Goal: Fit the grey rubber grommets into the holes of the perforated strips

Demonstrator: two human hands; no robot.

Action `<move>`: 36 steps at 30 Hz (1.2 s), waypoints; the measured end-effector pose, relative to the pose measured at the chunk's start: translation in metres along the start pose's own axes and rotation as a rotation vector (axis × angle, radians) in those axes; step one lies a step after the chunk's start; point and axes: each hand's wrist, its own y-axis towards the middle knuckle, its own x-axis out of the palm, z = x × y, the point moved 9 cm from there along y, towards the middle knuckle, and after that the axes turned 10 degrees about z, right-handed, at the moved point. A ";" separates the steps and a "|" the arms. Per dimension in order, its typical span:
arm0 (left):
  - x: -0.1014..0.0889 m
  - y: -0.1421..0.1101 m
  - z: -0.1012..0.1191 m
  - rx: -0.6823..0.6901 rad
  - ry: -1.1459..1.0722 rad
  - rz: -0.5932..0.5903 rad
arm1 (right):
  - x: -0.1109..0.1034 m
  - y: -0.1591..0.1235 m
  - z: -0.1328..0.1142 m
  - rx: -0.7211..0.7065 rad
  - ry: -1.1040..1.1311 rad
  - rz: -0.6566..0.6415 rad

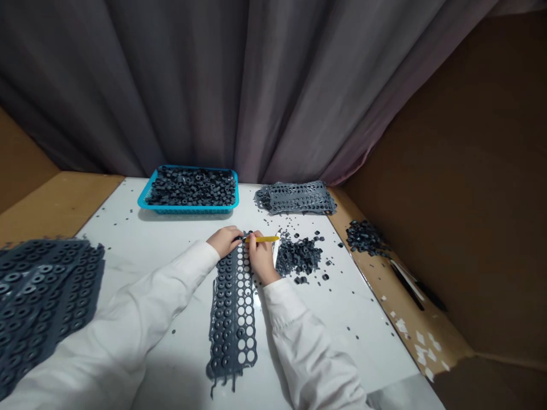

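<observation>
A long dark grey rubber sheet (pixel 234 310) of moulded rings lies lengthwise on the white tabletop. Its left rows still hold ring pieces, while the right rows are mostly round holes showing white. At the sheet's far end, my left hand (pixel 223 241) is closed with its fingertips pinching the sheet's edge. Close beside it, my right hand (pixel 261 259) grips a slim yellow pen-like tool (pixel 269 239), which points left toward the left fingertips. The tool's working tip is hidden among the fingers. Loose dark ring pieces (pixel 303 255) are heaped just right of my right hand.
A blue basket (pixel 145 202) full of small dark ring pieces stands at the back. Punched-out sheets (pixel 303 197) are stacked back right; unpunched sheets (pixel 51 302) lie left. On the right wooden edge are another dark heap (pixel 365 238), a dark-handled tool (pixel 408 285) and white scraps (pixel 421 339).
</observation>
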 end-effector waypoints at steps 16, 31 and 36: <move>-0.031 -0.006 -0.024 -0.762 -1.181 0.147 | -0.001 -0.001 0.001 0.069 0.120 -0.009; -0.019 -0.034 0.039 -1.108 -1.817 -0.076 | -0.040 0.008 -0.070 0.043 0.523 0.028; -0.012 -0.034 0.044 -1.120 -1.737 -0.070 | -0.041 0.006 -0.087 -0.113 0.466 -0.007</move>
